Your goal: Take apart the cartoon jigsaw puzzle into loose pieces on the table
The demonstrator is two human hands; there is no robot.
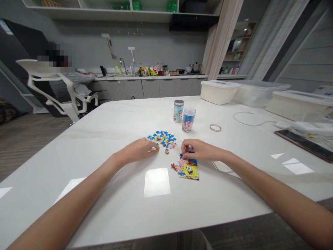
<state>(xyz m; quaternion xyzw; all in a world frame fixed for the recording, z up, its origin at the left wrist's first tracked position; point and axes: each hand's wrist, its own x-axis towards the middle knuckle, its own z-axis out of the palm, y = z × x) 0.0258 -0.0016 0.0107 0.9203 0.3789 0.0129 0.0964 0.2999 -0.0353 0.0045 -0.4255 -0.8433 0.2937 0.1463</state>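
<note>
My left hand (140, 150) is closed at the near left side of a heap of loose jigsaw pieces (161, 137), mostly blue. A yellowish jigsaw piece (153, 149) shows at its fingertips. One single jigsaw piece (167, 151) lies just in front of the heap. On the right, a partly joined jigsaw puzzle (189, 169) with a yellow square cartoon figure and a pink one lies flat. My right hand (198, 149) rests over its far edge, fingers curled and thumb touching it; what is between the fingertips is hidden.
Behind the pieces stand a lidded picture tin (178, 111) and an open clear picture jar (188, 121). A ring-shaped lid (215, 127) lies beside them. White storage boxes (218, 93), a cable and a phone (304, 144) occupy the right. A person sits in a white chair (69, 88) at far left.
</note>
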